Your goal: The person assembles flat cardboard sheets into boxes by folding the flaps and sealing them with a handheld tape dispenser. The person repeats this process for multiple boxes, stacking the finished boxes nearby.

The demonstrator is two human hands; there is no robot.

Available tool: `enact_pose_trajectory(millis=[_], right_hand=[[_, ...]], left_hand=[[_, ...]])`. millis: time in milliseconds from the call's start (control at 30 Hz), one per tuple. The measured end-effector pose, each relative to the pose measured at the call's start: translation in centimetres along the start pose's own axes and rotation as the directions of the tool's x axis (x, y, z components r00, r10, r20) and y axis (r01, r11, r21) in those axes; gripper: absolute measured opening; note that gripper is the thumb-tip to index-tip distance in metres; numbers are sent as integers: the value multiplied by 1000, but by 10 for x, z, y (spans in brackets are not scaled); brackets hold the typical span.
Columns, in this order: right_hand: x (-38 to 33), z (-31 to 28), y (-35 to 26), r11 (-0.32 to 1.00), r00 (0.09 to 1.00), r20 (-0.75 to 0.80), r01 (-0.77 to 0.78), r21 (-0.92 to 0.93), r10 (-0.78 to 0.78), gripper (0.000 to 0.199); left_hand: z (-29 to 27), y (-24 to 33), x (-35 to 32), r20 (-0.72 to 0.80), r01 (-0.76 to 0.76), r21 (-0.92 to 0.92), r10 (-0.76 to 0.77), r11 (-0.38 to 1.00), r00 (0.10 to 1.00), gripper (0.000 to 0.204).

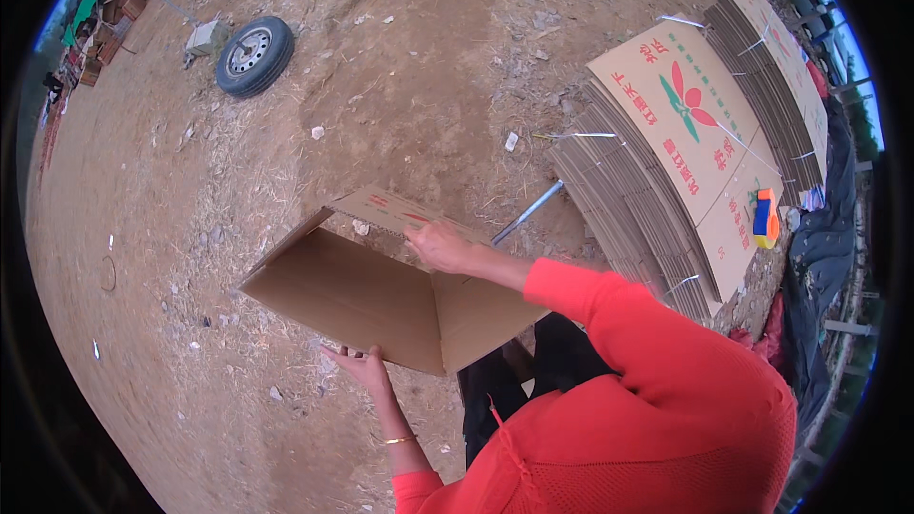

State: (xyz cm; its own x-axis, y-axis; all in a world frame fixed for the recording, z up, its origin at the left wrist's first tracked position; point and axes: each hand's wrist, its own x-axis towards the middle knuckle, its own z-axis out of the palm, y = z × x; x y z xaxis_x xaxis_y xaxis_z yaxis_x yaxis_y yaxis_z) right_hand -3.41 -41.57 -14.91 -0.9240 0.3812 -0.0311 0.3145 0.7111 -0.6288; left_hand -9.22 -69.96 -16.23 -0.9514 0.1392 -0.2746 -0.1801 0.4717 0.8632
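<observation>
An unfolded brown cardboard box is in front of me, tilted, with its plain inside facing me. My right hand is closed over the upper edge of its printed side panel, fingers bent around the board. Below the box's lower edge is my left hand, with fingers stretched out and apart. Its thumb is at the edge and seems to touch the board; no grip shows. A gold-coloured bangle is around that wrist. The far side of the box is hidden.
At right lie tied stacks of flat cardboard boxes. On the nearer stack rests an orange, blue and yellow tape dispenser. A pale blue rod leans beside the stacks. A tyre lies on the bare dirt ground at upper left.
</observation>
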Motion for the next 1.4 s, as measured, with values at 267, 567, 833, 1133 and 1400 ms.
enact_pose_trajectory(millis=[267,567,833,1133,1400], right_hand=[[-4,-11,-49,983,978,-117,179,46,-173,17],[9,-54,-27,955,953,-100,292,58,-285,18],[46,-38,-15,973,955,-232,211,89,-186,16],[126,32,-12,992,963,-238,117,-43,-124,16],[201,134,47,988,971,-237,-59,-144,24,10]], left_hand=[[-68,88,126,-298,-227,675,542,702,786,113],[-138,137,232,156,-390,854,547,343,822,71],[-71,154,186,436,-468,863,186,194,881,70],[-39,106,277,475,-383,879,-467,283,745,79],[-14,-14,367,649,-708,654,283,266,706,70]])
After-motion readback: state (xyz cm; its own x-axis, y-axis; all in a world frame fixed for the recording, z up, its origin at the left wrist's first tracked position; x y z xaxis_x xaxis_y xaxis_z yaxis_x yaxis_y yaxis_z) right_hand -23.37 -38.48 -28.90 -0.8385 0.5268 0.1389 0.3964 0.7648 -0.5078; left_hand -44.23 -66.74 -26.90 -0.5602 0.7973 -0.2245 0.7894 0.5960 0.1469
